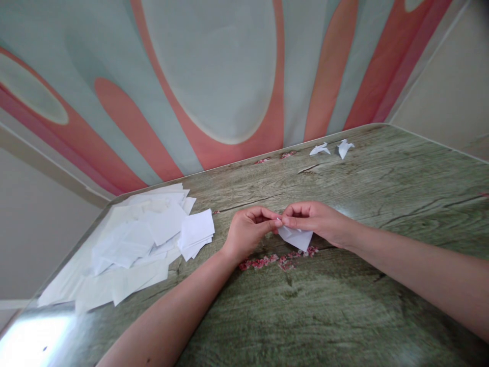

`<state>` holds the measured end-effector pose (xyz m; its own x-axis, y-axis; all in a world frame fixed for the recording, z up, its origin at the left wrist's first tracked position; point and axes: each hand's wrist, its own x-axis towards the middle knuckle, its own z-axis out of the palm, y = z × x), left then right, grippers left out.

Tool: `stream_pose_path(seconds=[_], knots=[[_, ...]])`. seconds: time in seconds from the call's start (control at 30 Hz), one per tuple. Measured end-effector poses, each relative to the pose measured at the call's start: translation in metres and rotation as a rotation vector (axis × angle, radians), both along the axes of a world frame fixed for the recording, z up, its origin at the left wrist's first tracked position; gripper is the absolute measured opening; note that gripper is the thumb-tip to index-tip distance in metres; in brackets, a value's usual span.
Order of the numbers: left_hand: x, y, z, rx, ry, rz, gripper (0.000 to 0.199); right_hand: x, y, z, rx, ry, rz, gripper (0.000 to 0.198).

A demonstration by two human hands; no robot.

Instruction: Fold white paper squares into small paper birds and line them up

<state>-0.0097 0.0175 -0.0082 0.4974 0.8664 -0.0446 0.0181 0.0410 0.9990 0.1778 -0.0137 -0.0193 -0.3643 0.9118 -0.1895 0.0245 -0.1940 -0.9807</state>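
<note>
A small folded piece of white paper (297, 238) is between my two hands, just above the wood-patterned table (298, 316). My left hand (252, 229) pinches its upper left corner between thumb and forefinger. Thumb and curled fingers of my right hand (319, 221) grip the paper's upper edge, close beside the left fingertips. The lower part of the paper hangs down in a point and shows folds near the top. My fingers hide the upper edge.
Loose white sheets (130, 234) lie in a spread heap at the left, with a small stack of paper squares (196, 232) beside them. Two folded paper figures (320, 149) (345, 148) sit at the far edge. A patterned wall (214, 66) rises behind the table.
</note>
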Motion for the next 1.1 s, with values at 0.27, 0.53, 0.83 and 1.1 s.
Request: stream_pose_path(seconds=[0.27, 0.53, 0.83, 1.1], knots=[[0.0004, -0.0002, 0.0027, -0.046, 0.029, 0.037, 0.02, 0.0002, -0.0004, -0.0015, 0.011, 0.005, -0.01, 0.041], [-0.0003, 0.0013, 0.0029, -0.053, 0.051, 0.027, 0.02, 0.0, 0.0002, -0.0022, -0.007, 0.021, 0.006, 0.04], [-0.0038, 0.0052, 0.0, -0.016, 0.093, -0.031, 0.018, 0.0, -0.0006, 0.0004, 0.007, 0.002, 0.037, 0.04], [-0.0058, 0.0057, -0.0014, 0.028, 0.091, -0.082, 0.018, 0.001, 0.0004, 0.0016, 0.011, -0.02, 0.069, 0.04]])
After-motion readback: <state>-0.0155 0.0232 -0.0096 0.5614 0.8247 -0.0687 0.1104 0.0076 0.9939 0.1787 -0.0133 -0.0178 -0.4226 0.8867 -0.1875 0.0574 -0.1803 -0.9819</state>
